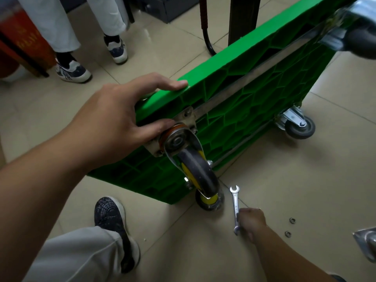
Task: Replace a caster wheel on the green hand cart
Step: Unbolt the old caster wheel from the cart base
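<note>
The green hand cart point(250, 102) stands tipped on its side, its ribbed underside facing me. My left hand point(120, 121) grips its near upper corner, fingers over the edge and thumb against the mounting plate of a yellow-hubbed caster wheel point(195, 169). A second yellow-hubbed caster point(209, 201) touches the floor below it. Down on the tiles my right hand point(251, 220) grips a silver open-ended wrench point(235, 204). Two nuts point(290, 226) lie on the floor to the right. A grey caster point(299, 125) sits at the cart's far lower corner.
Part of a loose metal caster plate point(366, 245) shows at the right edge. A blurred grey caster point(358, 35) fills the top right. My foot point(114, 224) is beside the cart. Another person's legs and sneakers point(75, 68) stand at top left, near a red object point(20, 41).
</note>
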Tool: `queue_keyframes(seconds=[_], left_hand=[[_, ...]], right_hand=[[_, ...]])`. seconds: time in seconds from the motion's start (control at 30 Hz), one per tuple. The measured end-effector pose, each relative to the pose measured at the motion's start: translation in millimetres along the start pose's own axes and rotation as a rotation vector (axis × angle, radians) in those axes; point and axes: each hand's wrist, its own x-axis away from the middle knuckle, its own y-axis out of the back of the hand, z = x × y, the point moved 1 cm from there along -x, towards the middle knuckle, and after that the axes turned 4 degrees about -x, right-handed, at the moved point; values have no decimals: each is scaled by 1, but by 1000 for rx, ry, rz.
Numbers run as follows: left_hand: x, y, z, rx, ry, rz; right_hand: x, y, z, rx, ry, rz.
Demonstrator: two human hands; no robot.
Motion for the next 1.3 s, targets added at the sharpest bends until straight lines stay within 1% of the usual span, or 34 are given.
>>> queue_keyframes(seconds=[0.07, 0.13, 0.2, 0.23, 0.3, 0.33, 0.37, 0.43, 0.47, 0.53, 0.67, 0.77, 0.97, 1.1, 1.3], left_hand=[[-1, 0, 1, 1, -6, -2], [-2, 1, 3, -11, -15, -9], [-3, 0, 4, -19, -17, -3], [-3, 0, 4, -22, -13, 0], [-2, 0, 4, -36, 3, -5], [-1, 0, 3, -46, 12, -9], [0, 0, 1, -56, 18, -13], [1, -1, -3, -77, 8, -30], [2, -1, -5, -88, 2, -41], [3, -1, -8, -110, 1, -51], [4, -1, -9, -120, 6, -40], [1, -1, -7, -129, 3, -28], [-2, 0, -3, -124, 0, -32], [-3, -1, -2, -136, 0, -30], [-3, -1, -2, -140, -12, -29]], right_hand=[[10, 5, 20, 137, 61, -22], [24, 7, 54, 79, 211, -23], [54, 10, 100, -29, 409, 52], [68, 12, 124, -64, 479, 96], [108, 19, 170, -92, 591, 187], [127, 22, 188, -74, 613, 245], [141, 23, 202, -41, 619, 303], [164, 25, 220, 67, 647, 364], [173, 24, 225, 126, 657, 362], [181, 24, 230, 159, 669, 318], [182, 30, 224, 65, 717, 259], [186, 32, 222, -45, 660, 295], [191, 30, 229, -186, 538, 336], [185, 25, 224, -185, 524, 289], [189, 21, 223, -274, 512, 232]])
